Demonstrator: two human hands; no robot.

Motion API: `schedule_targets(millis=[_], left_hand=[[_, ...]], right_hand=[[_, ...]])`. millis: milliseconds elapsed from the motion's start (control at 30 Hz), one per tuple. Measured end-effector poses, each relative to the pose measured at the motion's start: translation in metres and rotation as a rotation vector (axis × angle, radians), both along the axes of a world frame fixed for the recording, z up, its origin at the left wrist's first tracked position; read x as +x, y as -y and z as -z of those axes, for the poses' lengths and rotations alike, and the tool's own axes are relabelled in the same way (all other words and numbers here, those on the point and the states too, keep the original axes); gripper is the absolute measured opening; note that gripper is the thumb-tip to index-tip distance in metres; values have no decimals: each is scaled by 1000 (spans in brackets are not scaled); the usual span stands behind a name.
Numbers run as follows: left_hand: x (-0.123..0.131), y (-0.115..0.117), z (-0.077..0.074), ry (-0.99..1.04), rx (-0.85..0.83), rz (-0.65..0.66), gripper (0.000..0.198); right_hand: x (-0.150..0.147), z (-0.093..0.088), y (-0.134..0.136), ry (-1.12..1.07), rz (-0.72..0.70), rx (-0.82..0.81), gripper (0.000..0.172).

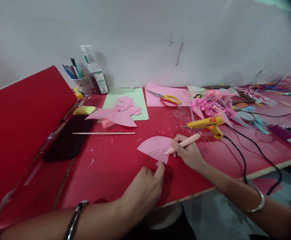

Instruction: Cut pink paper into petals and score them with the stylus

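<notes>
While our left hand pins the pink paper with its fingertips on the bench, our right hand grips a stick just beside it.

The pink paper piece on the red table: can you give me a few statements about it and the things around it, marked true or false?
1. The right hand holds a pale stick tool against the pink paper piece. True.
2. The left hand grips the scissors. False: its fingertips touch the paper's lower corner; the scissors lie on a pink sheet at the back.
3. The yellow glue gun lies on the table, to the right of the paper. True.
4. The cup of pens stands at the table's right end. False: it stands at the back left, beside a bottle.
</notes>
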State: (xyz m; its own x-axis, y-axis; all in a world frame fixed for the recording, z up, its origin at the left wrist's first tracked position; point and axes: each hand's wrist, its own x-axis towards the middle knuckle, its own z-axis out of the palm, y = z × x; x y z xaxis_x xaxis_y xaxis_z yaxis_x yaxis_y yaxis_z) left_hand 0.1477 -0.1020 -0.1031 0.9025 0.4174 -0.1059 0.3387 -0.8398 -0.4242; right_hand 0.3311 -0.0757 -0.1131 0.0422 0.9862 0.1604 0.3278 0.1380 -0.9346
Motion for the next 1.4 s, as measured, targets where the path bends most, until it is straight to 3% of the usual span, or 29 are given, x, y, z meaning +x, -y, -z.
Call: schedule_targets(millis=[233,1400], left_hand=[[-1,1,2,56,-17,-44,47],[-2,-2,2,56,-28,-43,48]], right_hand=[[-20,1,-7,52,-131,4,25],[-15,2,-3,166,-102,37,26]])
